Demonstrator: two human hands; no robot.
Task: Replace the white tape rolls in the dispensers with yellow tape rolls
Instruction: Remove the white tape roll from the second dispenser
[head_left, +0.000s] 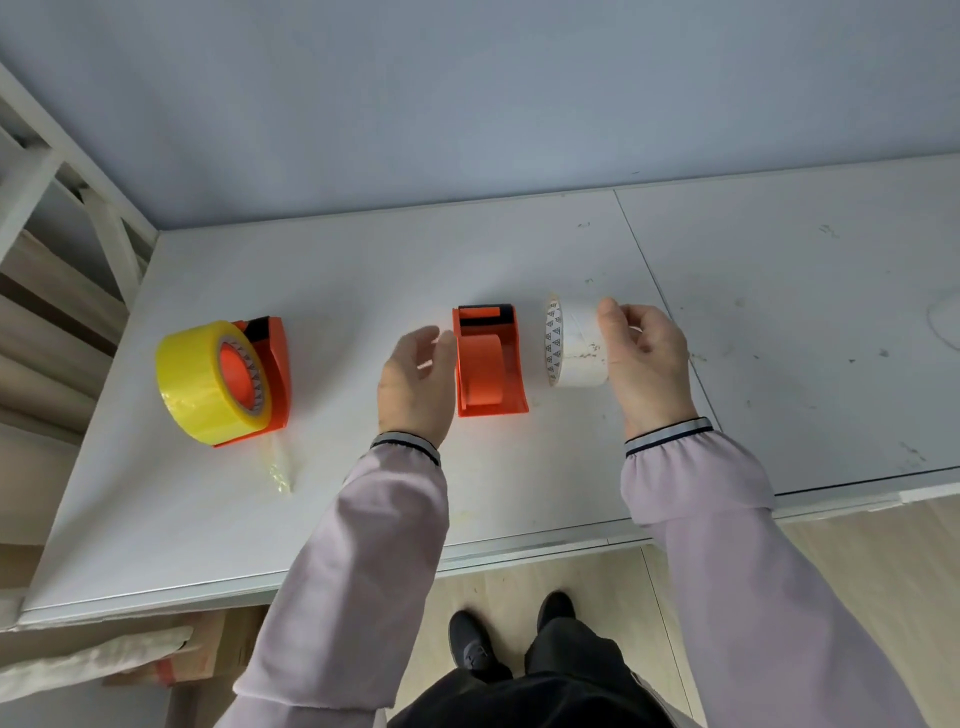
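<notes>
White tape roll gripped in right hand, just right of emptied orange dispenser at mid-table; left hand open beside it. Yellow-loaded dispenser toward left edge. Next, likely: second yellow roll, none visible.

Pale lilac sleeves with dark-striped grey cuffs, black trousers, black shoes.

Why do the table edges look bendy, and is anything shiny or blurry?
Head view: the wide lens bows the table edges; soft even light with faint shadows; a mild sheen on the yellow tape roll; the white tape roll in the right hand nearly blends into the pale table; corners look slightly soft.
</notes>
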